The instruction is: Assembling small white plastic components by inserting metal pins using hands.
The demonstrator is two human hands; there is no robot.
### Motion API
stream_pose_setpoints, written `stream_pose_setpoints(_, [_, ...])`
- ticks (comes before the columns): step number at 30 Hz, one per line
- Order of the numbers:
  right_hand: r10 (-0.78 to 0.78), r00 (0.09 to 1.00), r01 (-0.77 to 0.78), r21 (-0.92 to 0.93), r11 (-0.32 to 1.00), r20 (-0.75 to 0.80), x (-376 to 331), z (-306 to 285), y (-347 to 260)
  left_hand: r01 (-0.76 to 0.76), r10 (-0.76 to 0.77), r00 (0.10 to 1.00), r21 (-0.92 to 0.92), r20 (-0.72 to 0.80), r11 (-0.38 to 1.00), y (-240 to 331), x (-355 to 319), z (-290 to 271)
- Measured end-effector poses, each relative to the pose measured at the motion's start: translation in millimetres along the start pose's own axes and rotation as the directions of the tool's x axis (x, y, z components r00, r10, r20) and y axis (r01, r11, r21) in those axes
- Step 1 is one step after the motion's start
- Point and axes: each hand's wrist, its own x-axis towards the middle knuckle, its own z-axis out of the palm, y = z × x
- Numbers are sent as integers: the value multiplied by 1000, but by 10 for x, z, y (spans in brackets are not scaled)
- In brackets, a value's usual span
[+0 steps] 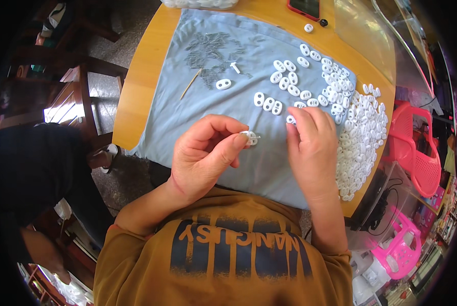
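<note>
Between the thumb and fingers of my left hand (208, 153) is a white oval plastic piece (252, 138), with a thin metal bit at its right side. My right hand (312, 148) has its fingertips closed on another white two-holed piece (290, 119), just above the cloth. Beyond the hands, three such pieces (268, 103) lie in a short row. A single white piece (223, 84) rests farther left, near a small white T-shaped plastic part (234, 67) and a thin wooden stick (191, 84). Many small dark metal bits (208, 48) are scattered at the far left of the cloth.
A light blue cloth (162, 102) covers much of the wooden table (131, 102). A big heap of white pieces (361, 137) spreads along the right edge. A red-cased phone (305, 7) lies at the back. Pink plastic chairs (417, 148) stand right; another person (40, 173) is at left.
</note>
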Motion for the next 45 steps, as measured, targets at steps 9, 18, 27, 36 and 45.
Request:
stream_pose_setpoints(9, [469,832,-499,770,397,298,-122,-118,-143,59,-55,998,-119,35,991,35,47,50])
stream_pose_setpoints(18, [430,743,-393,854,-340,513,-104,-116,-378,-3,27,996,-254,91,967,-10,118,254])
stream_pose_setpoints(27, [468,742,-359,874,-328,480,-125,-202,-380,2,5,999,-234,32,972,23,71,256])
stream_pose_setpoints(36, [490,730,-350,877,-329,476,-128,-228,-386,75,-73,997,-92,29,993,14,57,298])
stream_pose_setpoints(45, [496,835,-315,946,74,239,-181,-199,-373,92,-91,996,-78,12,993,-7,63,296])
